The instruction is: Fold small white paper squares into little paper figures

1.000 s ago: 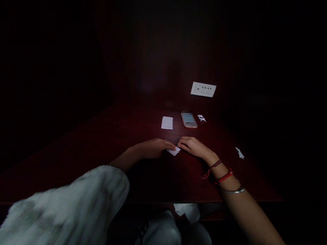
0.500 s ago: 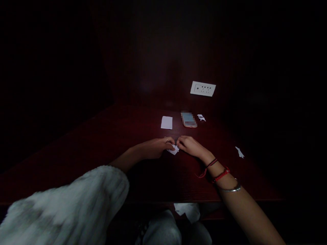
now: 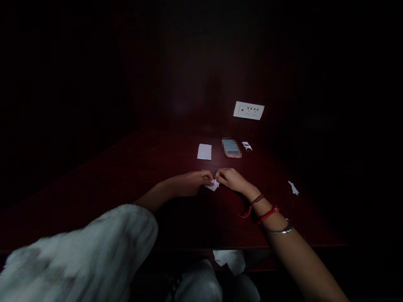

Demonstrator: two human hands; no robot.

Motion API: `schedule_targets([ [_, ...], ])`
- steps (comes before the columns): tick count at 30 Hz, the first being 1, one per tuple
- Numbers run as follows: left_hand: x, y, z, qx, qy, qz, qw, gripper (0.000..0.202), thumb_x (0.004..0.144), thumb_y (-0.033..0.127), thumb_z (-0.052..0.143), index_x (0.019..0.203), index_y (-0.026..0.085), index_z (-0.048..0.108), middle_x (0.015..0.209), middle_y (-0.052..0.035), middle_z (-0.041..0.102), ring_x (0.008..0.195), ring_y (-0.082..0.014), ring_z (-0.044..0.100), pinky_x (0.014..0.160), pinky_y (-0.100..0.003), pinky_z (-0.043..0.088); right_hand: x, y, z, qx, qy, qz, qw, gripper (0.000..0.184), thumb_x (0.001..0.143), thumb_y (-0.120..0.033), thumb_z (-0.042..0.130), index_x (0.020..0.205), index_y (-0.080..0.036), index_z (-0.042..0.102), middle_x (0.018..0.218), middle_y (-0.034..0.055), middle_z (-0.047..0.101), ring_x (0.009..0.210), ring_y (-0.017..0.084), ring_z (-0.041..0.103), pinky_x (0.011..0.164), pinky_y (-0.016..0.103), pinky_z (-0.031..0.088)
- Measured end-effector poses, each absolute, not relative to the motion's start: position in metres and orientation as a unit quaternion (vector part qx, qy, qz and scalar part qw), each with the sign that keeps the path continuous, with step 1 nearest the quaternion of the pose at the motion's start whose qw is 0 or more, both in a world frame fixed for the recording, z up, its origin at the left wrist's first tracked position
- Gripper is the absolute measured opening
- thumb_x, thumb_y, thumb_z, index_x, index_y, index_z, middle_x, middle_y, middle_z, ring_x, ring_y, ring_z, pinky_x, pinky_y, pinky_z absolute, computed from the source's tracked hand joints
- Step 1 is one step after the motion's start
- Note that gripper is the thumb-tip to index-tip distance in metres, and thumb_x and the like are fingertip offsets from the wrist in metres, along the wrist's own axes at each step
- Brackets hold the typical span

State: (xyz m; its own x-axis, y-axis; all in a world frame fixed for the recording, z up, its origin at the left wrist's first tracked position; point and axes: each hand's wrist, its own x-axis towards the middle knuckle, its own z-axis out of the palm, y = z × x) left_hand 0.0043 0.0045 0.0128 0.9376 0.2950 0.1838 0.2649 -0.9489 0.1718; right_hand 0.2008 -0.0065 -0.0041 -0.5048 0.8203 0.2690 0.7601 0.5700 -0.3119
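The paper (image 3: 213, 187) looks matt, the table (image 3: 126, 167) faintly glossy wood, the sleeve (image 3: 94, 247) fleecy cloth.

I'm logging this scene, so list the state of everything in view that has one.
Left hand: thumb on top of the small paper
Right hand: fingers bent, at the paper's edge
Small paper: folded
White sheet: lying flat
Phone: lying flat, screen blurred
Paper beside phone: folded or crumpled, unclear
Wall socket: nothing plugged in
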Motion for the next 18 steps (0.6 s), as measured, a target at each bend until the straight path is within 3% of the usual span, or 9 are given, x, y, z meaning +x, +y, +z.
schedule_targets([
  [4, 0.0029, 0.008, 0.0113, 0.983, 0.138, 0.094, 0.079, 0.055, 0.058, -0.006, 0.033, 0.105, 0.018, 0.047, 0.107, -0.002, 0.046, 0.098, -0.0099, 0.043, 0.085, -0.02, 0.031, 0.2009, -0.0065, -0.0055, -0.453, -0.865, 0.081, 0.201, 0.012, 0.075, -0.021, 0.041, 0.075, -0.016, 0.051, 0.072, 0.0022, 0.056, 0.064, 0.008, 0.048, 0.06, 0.019, 0.032],
  [9, 0.0011, 0.0089, 0.0151, 0.983, 0.166, 0.067, 0.04, 0.057, 0.059, -0.005, 0.035, 0.106, 0.024, 0.045, 0.111, 0.0028, 0.047, 0.109, -0.0128, 0.035, 0.091, -0.028, 0.024, 0.2017, -0.0051, -0.0063, -0.452, -0.865, 0.088, 0.199, 0.011, 0.074, -0.021, 0.042, 0.074, -0.015, 0.052, 0.07, 0.0018, 0.056, 0.064, 0.008, 0.048, 0.06, 0.019, 0.032],
  [14, -0.0018, 0.0074, 0.0171, 0.98, 0.187, 0.064, 0.021, 0.059, 0.061, -0.003, 0.035, 0.113, 0.024, 0.037, 0.114, -0.0001, 0.046, 0.107, -0.0123, 0.038, 0.087, -0.026, 0.027, 0.2041, -0.0068, -0.0037, -0.44, -0.87, 0.104, 0.196, 0.013, 0.075, -0.021, 0.041, 0.075, -0.014, 0.053, 0.069, 0.0011, 0.055, 0.061, 0.008, 0.047, 0.059, 0.018, 0.032],
  [18, -0.0039, 0.0101, 0.0143, 0.981, 0.186, 0.045, 0.026, 0.063, 0.058, -0.005, 0.035, 0.113, 0.028, 0.037, 0.116, 0.0026, 0.044, 0.111, -0.0139, 0.033, 0.088, -0.028, 0.026, 0.2078, -0.0126, 0.0021, -0.409, -0.882, 0.135, 0.193, 0.014, 0.075, -0.021, 0.042, 0.079, -0.015, 0.055, 0.068, -0.0002, 0.054, 0.06, 0.007, 0.046, 0.057, 0.017, 0.033],
])
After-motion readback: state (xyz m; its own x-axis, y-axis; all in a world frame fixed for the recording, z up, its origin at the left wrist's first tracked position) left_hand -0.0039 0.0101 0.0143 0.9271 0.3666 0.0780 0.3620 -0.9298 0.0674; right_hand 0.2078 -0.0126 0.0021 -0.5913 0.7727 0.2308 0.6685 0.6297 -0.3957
